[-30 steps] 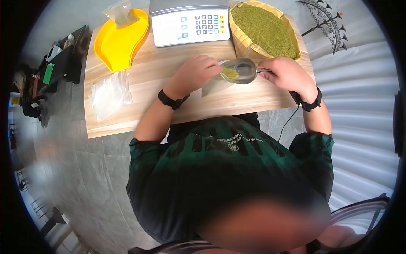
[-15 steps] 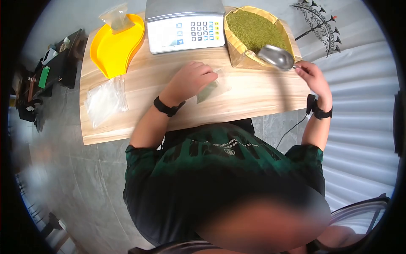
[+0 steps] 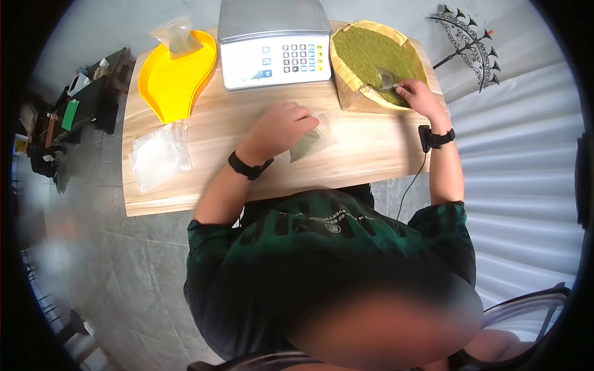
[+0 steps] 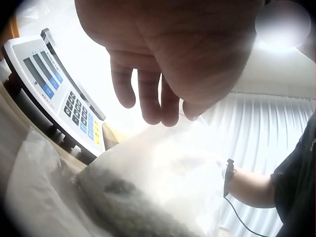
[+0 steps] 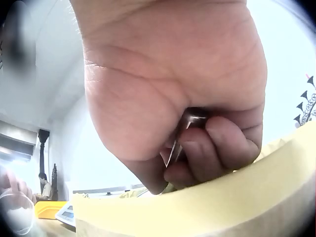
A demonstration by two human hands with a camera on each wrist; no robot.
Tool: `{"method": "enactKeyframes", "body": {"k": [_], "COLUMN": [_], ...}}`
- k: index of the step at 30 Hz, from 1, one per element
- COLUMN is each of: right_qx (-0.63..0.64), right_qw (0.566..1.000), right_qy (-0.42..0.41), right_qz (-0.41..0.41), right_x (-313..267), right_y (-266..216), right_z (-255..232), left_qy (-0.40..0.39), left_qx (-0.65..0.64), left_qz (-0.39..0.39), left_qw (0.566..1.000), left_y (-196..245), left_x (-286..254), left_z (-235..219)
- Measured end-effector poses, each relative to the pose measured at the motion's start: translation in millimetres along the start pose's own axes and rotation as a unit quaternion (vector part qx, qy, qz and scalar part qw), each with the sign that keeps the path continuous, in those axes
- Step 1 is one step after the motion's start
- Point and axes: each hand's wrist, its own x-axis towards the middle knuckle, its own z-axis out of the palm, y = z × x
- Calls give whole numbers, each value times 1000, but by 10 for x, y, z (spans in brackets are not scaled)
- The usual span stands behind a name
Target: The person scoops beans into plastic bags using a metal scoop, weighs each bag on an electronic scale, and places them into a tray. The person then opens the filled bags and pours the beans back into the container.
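Note:
The right hand [image 3: 423, 102] grips the handle of a metal scoop [image 3: 388, 78], whose bowl is partly sunk in green granules [image 3: 371, 52] inside a large paper-lined bag [image 3: 349, 93]. In the right wrist view the fingers of the right hand [image 5: 182, 98] curl round the shiny handle [image 5: 190, 121]. The left hand [image 3: 278, 133] pinches the top of a clear plastic bag [image 3: 306, 143] above the table. Green contents fill the lower part of that clear bag [image 4: 133, 197] in the left wrist view, under the left hand [image 4: 173, 54].
A scale [image 3: 275, 59] with a keypad stands at the back centre of the wooden table [image 3: 229, 117]. Left of it lies a yellow tray [image 3: 170, 80] with a filled clear bag [image 3: 179, 38] at its back. Flat clear bags [image 3: 158, 157] lie at the front left.
The right hand has moved the scoop from the clear bag's mouth, rightwards and back, into the large bag's granules. The scoop, which held green granules, was raised over that bag's edge in between.

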Motion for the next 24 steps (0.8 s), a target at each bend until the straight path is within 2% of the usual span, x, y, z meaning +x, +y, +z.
{"method": "enactKeyframes", "body": {"k": [5, 7, 8, 10, 12, 14, 15, 21, 24], "right_qx": [5, 40, 39, 72, 77, 202, 212, 276, 264], "right_qw": [1000, 997, 997, 989, 987, 955, 947, 915, 921], "right_qy": [7, 59, 59, 110, 127, 211, 235, 283, 280], "right_qz": [25, 18, 19, 64, 60, 57, 48, 77, 56], "right_x": [-204, -384, -468, -615, -680, -717, -735, -752, -777], "right_y": [17, 13, -10, -54, 113, 296, 309, 325, 360], "right_z": [-68, -82, -73, -58, 95, 284, 349, 334, 198], "left_qy": [11, 16, 16, 17, 10, 11, 13, 28, 27], "left_qx": [-2, -6, -13, -23, -18, -16, -12, -8, -11], "left_qz": [4, 4, -1, -3, -5, -3, -2, -1, -2], "left_qw": [1000, 1000, 1000, 1000, 1000, 1000, 1000, 1000, 1000], "left_y": [-21, -16, -14, -8, -2, 7, 7, 28, 20], "left_x": [-1, -2, -2, 4, 7, 16, 16, 20, 12], "left_z": [16, 23, 22, 20, 16, 12, 10, -9, -3]}}
